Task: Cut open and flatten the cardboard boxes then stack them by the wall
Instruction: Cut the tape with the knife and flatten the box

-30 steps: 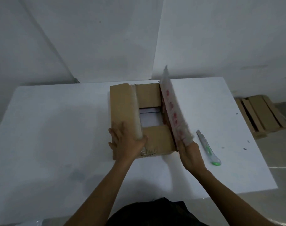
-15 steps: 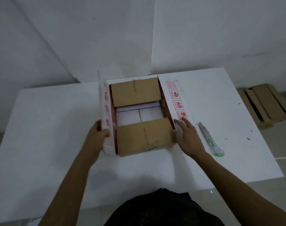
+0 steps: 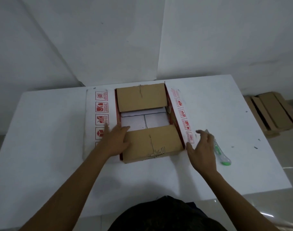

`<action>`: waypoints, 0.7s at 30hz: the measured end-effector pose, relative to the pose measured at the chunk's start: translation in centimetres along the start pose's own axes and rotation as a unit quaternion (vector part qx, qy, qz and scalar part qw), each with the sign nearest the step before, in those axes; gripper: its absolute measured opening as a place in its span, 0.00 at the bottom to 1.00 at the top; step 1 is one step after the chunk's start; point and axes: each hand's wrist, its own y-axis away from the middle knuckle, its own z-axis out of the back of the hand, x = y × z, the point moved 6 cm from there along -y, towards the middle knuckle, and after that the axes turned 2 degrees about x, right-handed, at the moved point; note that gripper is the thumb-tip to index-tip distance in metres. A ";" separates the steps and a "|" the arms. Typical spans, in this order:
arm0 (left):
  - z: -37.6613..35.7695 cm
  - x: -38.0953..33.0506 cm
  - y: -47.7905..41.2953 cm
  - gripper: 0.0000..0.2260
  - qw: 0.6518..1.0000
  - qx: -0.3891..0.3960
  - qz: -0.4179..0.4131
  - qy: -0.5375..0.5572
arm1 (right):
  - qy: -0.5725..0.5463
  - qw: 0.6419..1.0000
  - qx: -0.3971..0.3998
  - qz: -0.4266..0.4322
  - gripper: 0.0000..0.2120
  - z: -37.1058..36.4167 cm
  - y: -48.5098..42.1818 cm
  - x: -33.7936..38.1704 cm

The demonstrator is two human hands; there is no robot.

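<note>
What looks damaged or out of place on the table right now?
Nothing serious. On the box, the near brown flap has ragged tape remnants along its front edge. The table shows dark specks at right. The cutter lies beside the right hand; its blade state is unclear.

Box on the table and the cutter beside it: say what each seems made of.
Box: cardboard by the look. The inner flaps are matte brown with creases, and the outer flaps are faced white with red printed symbols.
Cutter: probably plastic, with a pale body and a slightly glossy green end. No blade shows.
</note>
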 end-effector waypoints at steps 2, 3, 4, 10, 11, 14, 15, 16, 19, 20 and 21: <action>-0.2 0.0 -0.8 0.28 0.999 0.025 0.003 -0.019 | -0.053 0.996 0.040 -0.058 0.19 -0.4 1.1 -0.5; -0.2 -0.1 -0.9 0.27 0.999 0.030 0.000 -0.021 | -0.087 0.989 0.077 -0.091 0.17 -1.1 1.5 -0.7; -0.2 -0.2 -1.0 0.25 0.999 0.030 -0.003 -0.016 | -0.125 0.980 0.103 -0.119 0.15 -1.8 1.7 -1.0; -0.3 -1.0 0.3 0.16 0.996 0.012 0.049 0.070 | -0.366 0.904 0.113 -0.190 0.22 -2.7 -1.1 -0.2; -0.8 -1.5 0.6 0.16 0.994 0.021 0.049 0.096 | -0.383 0.899 0.120 -0.177 0.24 -2.5 -2.0 0.5; -2.3 -3.9 1.2 0.10 0.977 0.038 0.044 0.207 | -0.412 0.890 0.112 -0.159 0.28 -1.6 -4.2 1.3; -2.5 -5.0 1.4 0.07 0.969 0.035 0.043 0.239 | -0.421 0.887 0.102 -0.162 0.28 -1.1 -4.6 1.3; -2.6 -6.2 1.5 0.05 0.961 0.026 0.033 0.273 | -0.424 0.886 0.095 -0.164 0.28 -0.4 -4.8 1.2; -1.9 -10.7 2.0 0.06 0.930 -0.038 -0.018 0.366 | -0.416 0.890 0.094 -0.163 0.27 1.8 -4.4 0.6; -1.6 -12.4 2.1 0.10 0.916 -0.046 -0.039 0.396 | -0.414 0.891 0.096 -0.160 0.27 2.6 -4.1 0.4; -1.4 -14.3 2.2 0.16 0.902 -0.035 -0.071 0.425 | -0.414 0.892 0.093 -0.158 0.26 3.3 -3.9 0.3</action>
